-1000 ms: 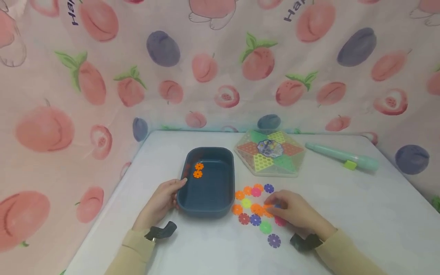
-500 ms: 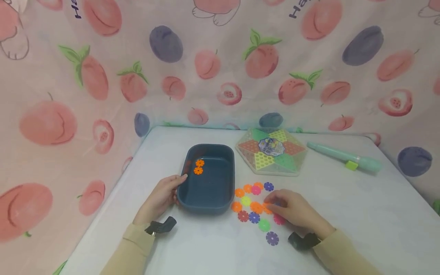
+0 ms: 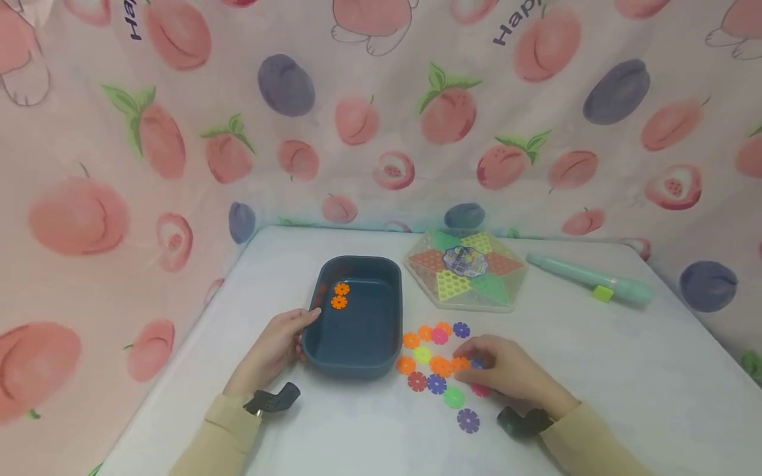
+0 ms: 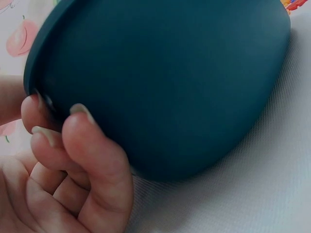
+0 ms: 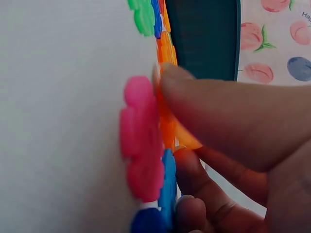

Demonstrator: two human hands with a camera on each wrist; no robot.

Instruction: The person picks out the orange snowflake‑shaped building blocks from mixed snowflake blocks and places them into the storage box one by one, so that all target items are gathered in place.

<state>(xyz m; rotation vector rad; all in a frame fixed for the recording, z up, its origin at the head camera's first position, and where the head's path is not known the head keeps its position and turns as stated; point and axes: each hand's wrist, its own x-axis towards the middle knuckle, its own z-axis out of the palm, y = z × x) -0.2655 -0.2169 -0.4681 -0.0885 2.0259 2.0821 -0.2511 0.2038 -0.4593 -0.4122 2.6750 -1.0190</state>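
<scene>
My left hand (image 3: 275,347) grips the left side of a dark blue plastic tub (image 3: 389,357), its thumb over the rim and fingers curled against the outer wall, as the left wrist view shows. Two orange snowflake discs (image 3: 339,302) lie inside the tub. Right of it, several snowflake discs in orange, pink, yellow, green, red and purple are spread on the table. Among them my right hand (image 3: 512,370) pinches an orange snowflake disc (image 5: 167,128) between thumb and fingers. A pink disc (image 5: 141,138) and a blue disc (image 5: 167,187) lie beside these fingers in the right wrist view.
A clear hexagonal game box (image 3: 503,284) with coloured triangles lies behind the discs. Farther right is a pale green tube-shaped object (image 3: 583,271) with a lime-green block (image 3: 602,293) against it. A fruit-patterned cloth (image 3: 381,132) hangs behind and beside the white table.
The right thumb and fingers have parted a little around the orange disc, which now shows more between them. The left hand keeps its hold on the tub; the view has shifted slightly.
</scene>
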